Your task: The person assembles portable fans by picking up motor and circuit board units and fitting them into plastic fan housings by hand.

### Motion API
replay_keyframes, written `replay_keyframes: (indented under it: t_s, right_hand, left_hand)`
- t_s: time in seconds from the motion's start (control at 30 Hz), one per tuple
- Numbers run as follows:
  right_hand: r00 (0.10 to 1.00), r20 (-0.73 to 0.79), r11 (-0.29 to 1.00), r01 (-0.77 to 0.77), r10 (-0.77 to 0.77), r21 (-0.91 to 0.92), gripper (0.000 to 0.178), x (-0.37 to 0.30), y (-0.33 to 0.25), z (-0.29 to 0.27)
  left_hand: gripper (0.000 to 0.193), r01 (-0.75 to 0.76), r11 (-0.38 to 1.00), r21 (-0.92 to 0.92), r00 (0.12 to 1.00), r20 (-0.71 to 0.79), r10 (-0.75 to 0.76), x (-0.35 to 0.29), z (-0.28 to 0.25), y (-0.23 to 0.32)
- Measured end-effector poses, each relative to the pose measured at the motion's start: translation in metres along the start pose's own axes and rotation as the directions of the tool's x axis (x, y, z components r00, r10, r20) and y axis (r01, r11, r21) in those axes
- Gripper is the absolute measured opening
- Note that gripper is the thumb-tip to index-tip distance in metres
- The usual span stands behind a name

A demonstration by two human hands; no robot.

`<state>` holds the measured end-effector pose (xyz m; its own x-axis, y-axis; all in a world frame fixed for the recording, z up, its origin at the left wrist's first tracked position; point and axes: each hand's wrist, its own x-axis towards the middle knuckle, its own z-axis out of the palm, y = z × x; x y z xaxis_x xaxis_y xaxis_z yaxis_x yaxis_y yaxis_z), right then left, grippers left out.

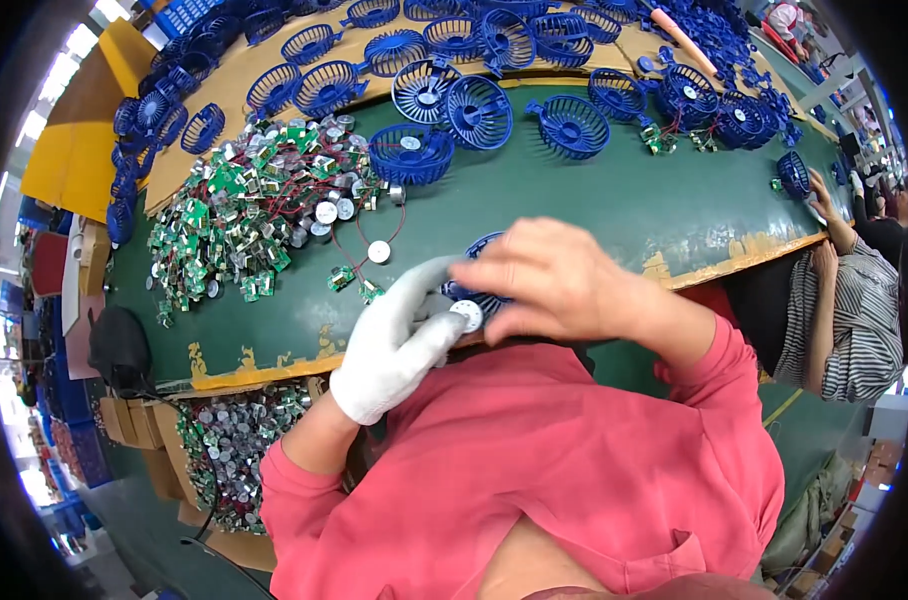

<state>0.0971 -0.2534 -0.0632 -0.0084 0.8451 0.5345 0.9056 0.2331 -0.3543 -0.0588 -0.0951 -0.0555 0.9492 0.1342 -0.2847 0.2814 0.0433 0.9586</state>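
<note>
My left hand (392,345), in a white glove, is closed near the table's front edge. Its thumb presses on a small round motor (466,316) with a pale face. Just behind the motor is a blue fan cage (486,245), largely covered by my hands. My bare right hand (549,280) is bent over the cage, thumb and fingers apart and smeared by motion. Whether it grips the cage is hidden. Left of my glove lies another motor (379,252) with red wires running to small green circuit boards (342,278).
A heap of motors with circuit boards (239,215) covers the table's left. Many blue fan cages (479,112) line the far side on cardboard (624,50). More motors fill a box (244,455) below. At right, a person in a striped top (859,325) handles another cage (793,175).
</note>
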Motion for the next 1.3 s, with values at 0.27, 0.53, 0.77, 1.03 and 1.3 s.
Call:
replay_keyframes:
  t_s: [0.27, 0.53, 0.77, 1.03, 1.3]
  right_hand:
    - [0.983, -0.060, 0.973, -0.178, 0.171, -0.146, 0.032, -0.009, -0.015, 0.002]
    - [0.944, 0.203, 0.910, -0.171, 0.261, -0.377, 0.028, -0.015, -0.005, 0.006]
    - [0.904, 0.345, 0.942, -0.149, 0.253, -0.302, 0.033, -0.008, 0.000, -0.002]
    - [0.944, 0.303, 0.953, -0.033, 0.128, -0.300, 0.019, -0.010, 0.003, 0.010]
    - [0.863, 0.485, 0.927, 0.054, 0.144, -0.372, 0.030, -0.002, 0.002, 0.006]
  left_hand:
    - [0.065, -0.416, 0.533, 0.737, 0.821, 0.052, 0.569, 0.011, 0.006, -0.004]
    - [0.040, -0.438, 0.297, 0.848, 0.813, 0.234, 0.533, 0.019, 0.001, -0.028]
    - [0.036, -0.390, 0.264, 0.882, 0.828, 0.211, 0.520, 0.015, -0.002, -0.030]
    - [0.034, -0.389, 0.179, 0.903, 0.782, 0.222, 0.582, 0.018, -0.004, -0.031]
    - [0.035, -0.436, 0.283, 0.854, 0.768, 0.189, 0.611, 0.020, -0.007, -0.031]
